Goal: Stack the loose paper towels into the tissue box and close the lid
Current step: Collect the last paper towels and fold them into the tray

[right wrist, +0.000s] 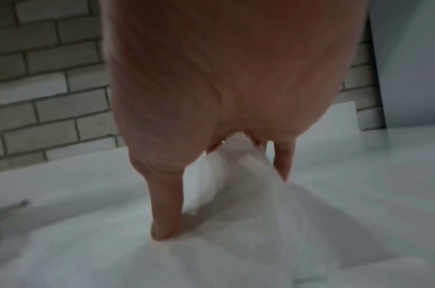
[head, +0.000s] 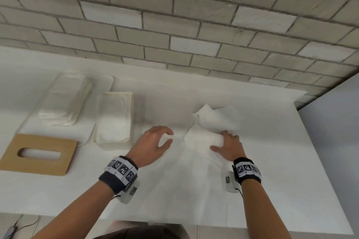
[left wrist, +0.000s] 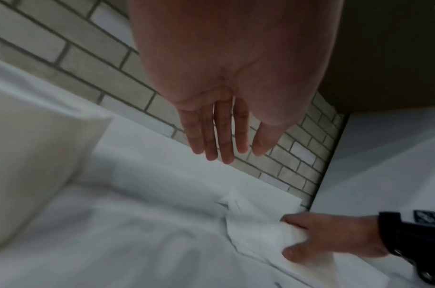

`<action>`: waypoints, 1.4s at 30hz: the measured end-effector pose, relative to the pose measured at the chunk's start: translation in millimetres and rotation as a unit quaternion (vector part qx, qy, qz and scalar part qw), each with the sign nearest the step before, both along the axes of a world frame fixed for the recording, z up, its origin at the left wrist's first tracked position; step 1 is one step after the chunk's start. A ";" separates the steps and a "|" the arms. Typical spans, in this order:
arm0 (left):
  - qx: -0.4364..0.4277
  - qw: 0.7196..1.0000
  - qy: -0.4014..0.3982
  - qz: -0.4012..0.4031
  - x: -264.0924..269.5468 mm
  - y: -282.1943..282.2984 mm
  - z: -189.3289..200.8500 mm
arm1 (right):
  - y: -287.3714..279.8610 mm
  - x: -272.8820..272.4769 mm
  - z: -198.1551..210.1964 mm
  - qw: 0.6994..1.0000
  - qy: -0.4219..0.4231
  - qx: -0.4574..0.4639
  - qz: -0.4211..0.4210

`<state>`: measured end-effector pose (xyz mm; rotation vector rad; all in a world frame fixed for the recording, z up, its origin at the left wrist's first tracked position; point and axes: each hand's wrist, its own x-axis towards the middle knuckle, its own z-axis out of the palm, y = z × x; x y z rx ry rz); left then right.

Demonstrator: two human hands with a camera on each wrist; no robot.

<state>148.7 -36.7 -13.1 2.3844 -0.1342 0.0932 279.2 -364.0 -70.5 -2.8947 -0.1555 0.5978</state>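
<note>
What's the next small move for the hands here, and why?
Probably lift the paper towel that the right hand grips and carry it left to the open tissue box. The left hand hovers open beside it, free to steady the sheet; the wooden lid lies off.

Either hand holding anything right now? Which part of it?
Right hand grips the loose paper towels at their near right edge, thumb on one side and fingers on the other. Left hand holds nothing; its fingers are straight above the table.
</note>
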 end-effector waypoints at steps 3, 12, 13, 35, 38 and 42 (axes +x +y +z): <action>-0.029 0.998 0.055 0.001 0.8 -28.7 -12.9 | 1.2 -1.1 10.3 0.996 -0.001 0.083 0.019; -0.298 0.942 0.102 0.115 18.4 -42.0 -16.6 | 15.9 -60.6 75.3 0.919 -0.068 0.386 0.031; -0.294 0.946 0.097 0.100 16.6 -44.7 -12.6 | 12.9 -64.7 70.9 0.911 -0.056 0.408 0.005; -0.245 0.939 0.083 0.228 21.0 -49.9 -66.3 | 57.6 -63.0 15.9 0.907 -0.074 0.410 -0.057; -0.212 0.959 0.074 0.171 23.8 -38.1 -40.7 | 52.2 -58.9 17.5 0.945 -0.052 0.320 -0.036; -0.210 0.976 0.044 0.022 30.1 -25.7 26.9 | 68.8 -61.8 55.8 0.933 -0.118 0.334 0.059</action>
